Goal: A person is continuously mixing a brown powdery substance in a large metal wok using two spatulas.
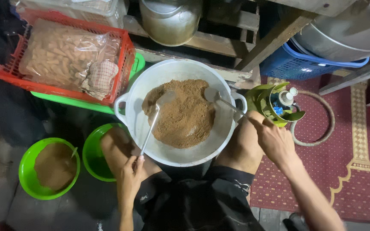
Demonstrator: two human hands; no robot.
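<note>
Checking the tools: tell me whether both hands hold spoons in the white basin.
Yes: the left hand and right hand each hold a spoon in the white basin.

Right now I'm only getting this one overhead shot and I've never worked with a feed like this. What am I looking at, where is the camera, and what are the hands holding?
The camera sits on the person's head and looks straight down, so you see their knees and both hands from above; there is no machine. Between the knees stands a large white basin with a mound of brown powder. The left hand holds a long metal spoon whose bowl rests on the powder. The right hand holds a second metal spoon, also reaching into the basin. On the left are a green bowl with more brown powder, another green bowl partly under the knee, and a red crate holding a clear bag of pale sticks. On the right, a green gas cylinder stands on a red carpet.
</note>
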